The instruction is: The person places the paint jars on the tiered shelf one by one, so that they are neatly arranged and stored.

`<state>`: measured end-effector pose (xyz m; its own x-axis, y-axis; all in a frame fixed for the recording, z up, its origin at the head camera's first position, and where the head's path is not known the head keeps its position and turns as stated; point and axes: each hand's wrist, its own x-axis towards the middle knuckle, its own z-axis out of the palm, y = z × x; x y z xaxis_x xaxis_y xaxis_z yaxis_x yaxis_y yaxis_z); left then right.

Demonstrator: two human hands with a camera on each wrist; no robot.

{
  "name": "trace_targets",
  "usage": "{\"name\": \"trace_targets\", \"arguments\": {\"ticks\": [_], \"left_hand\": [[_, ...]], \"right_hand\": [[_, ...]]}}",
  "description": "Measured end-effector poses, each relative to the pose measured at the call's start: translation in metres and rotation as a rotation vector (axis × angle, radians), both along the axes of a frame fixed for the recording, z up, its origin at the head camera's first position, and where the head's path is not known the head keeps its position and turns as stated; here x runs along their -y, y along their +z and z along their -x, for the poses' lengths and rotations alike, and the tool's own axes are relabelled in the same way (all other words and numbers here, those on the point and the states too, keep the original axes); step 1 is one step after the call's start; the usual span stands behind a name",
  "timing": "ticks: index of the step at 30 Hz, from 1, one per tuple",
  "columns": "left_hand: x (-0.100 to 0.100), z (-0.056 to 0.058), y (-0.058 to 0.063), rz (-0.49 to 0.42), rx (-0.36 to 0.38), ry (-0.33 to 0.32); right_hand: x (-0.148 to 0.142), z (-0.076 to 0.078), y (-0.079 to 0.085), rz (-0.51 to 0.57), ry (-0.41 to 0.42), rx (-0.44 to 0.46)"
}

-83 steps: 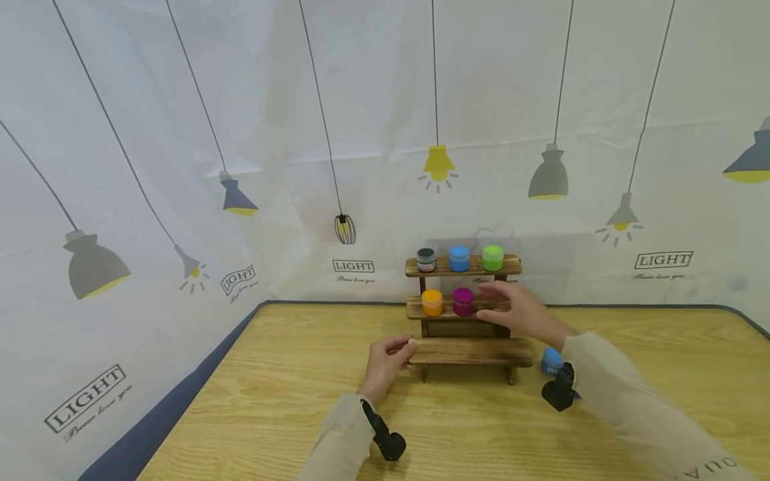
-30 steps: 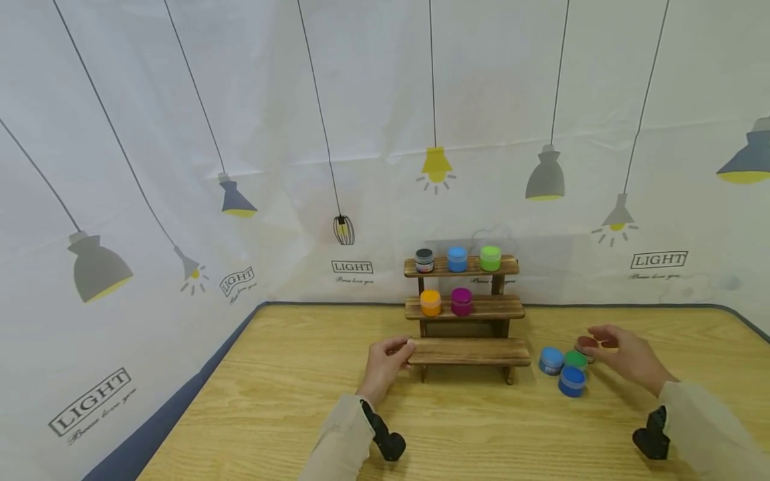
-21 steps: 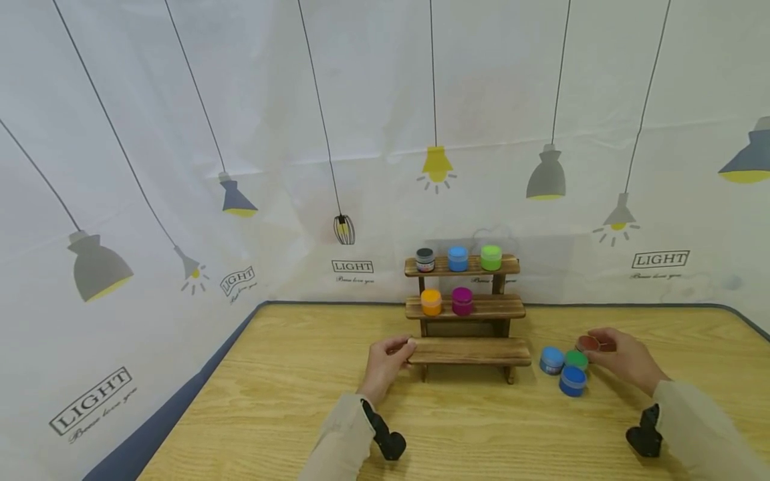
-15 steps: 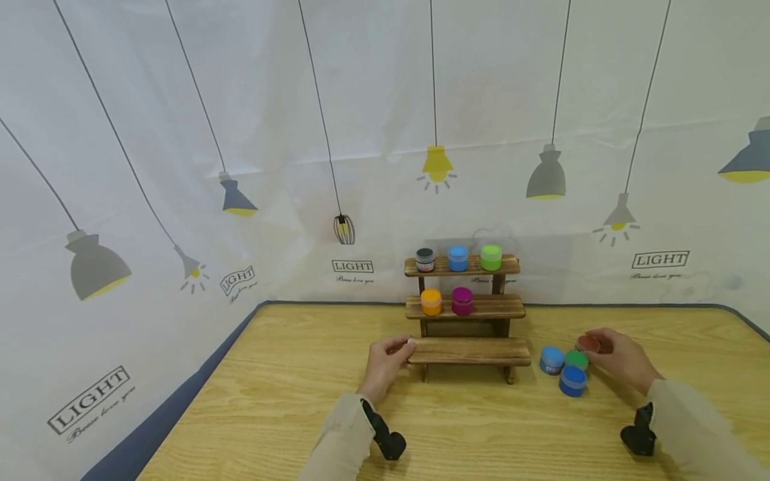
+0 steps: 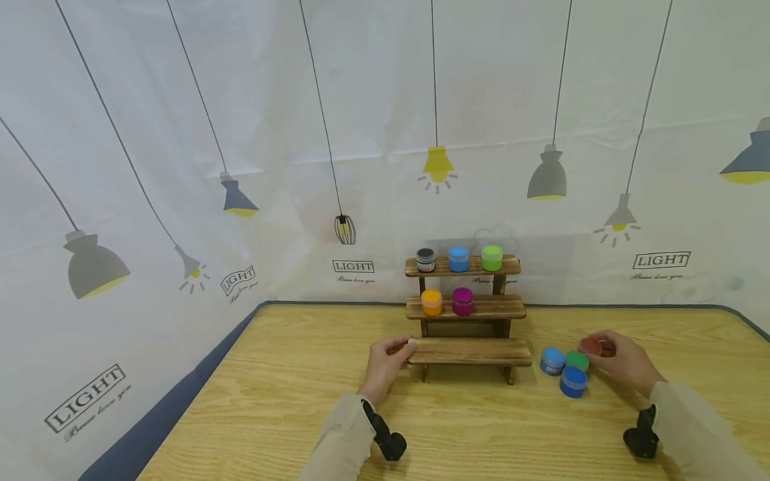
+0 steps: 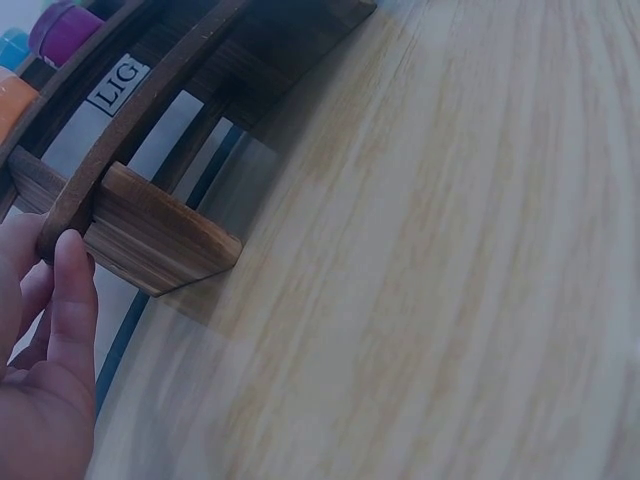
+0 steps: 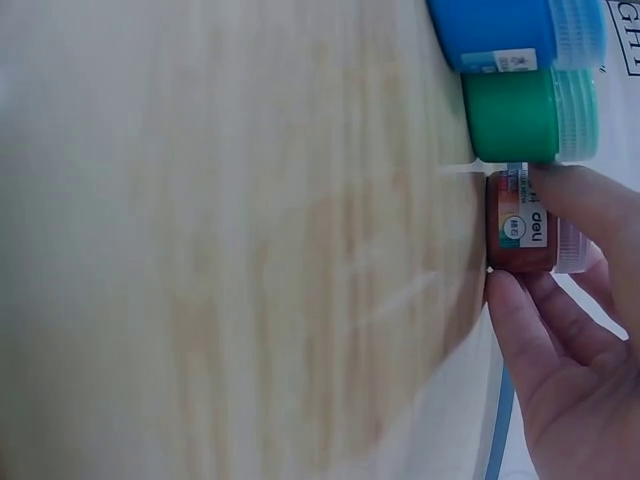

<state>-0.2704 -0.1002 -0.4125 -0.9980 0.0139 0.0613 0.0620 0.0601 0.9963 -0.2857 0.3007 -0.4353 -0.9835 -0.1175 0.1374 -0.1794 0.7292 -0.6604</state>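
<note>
My left hand (image 5: 385, 369) pinches the left end of the lowest step of a three-tier wooden display stand (image 5: 472, 352), thumb and fingers around the board's edge in the left wrist view. At the table's right side, my right hand (image 5: 629, 363) grips a reddish-brown paint jar (image 5: 591, 346). The right wrist view shows this jar's label (image 7: 520, 228) between the thumb and the fingers, its base at the tabletop. Close beside it stand a green paint jar (image 5: 577, 361), a dark blue jar (image 5: 573, 382) and a light blue jar (image 5: 552, 361).
On the top step are a black jar (image 5: 426, 260), a blue jar (image 5: 458, 258) and a lime green jar (image 5: 491, 258). An orange jar (image 5: 432, 302) and a purple jar (image 5: 462, 301) occupy the middle step. Behind the wooden table (image 5: 271, 401) hangs a lamp-print cloth (image 5: 385, 194).
From beside the purple jar on the middle step, my right hand has moved right and down to the reddish-brown jar, and its fingers have closed round it. The left hand has stayed on the stand.
</note>
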Motion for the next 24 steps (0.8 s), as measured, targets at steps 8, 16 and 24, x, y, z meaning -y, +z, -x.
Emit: {"name": "trace_targets", "arguments": {"ticks": [8, 16, 24], "left_hand": [[0.0, -0.001, 0.002, 0.005, -0.002, 0.005], [0.003, 0.016, -0.023, -0.006, -0.003, 0.012], [0.002, 0.01, -0.015, -0.004, 0.005, 0.007]], "right_hand": [[-0.001, 0.0, 0.002, 0.0, 0.023, 0.001], [-0.005, -0.001, 0.001, -0.005, 0.022, 0.011], [-0.015, -0.006, 0.004, -0.009, 0.004, 0.018]]}}
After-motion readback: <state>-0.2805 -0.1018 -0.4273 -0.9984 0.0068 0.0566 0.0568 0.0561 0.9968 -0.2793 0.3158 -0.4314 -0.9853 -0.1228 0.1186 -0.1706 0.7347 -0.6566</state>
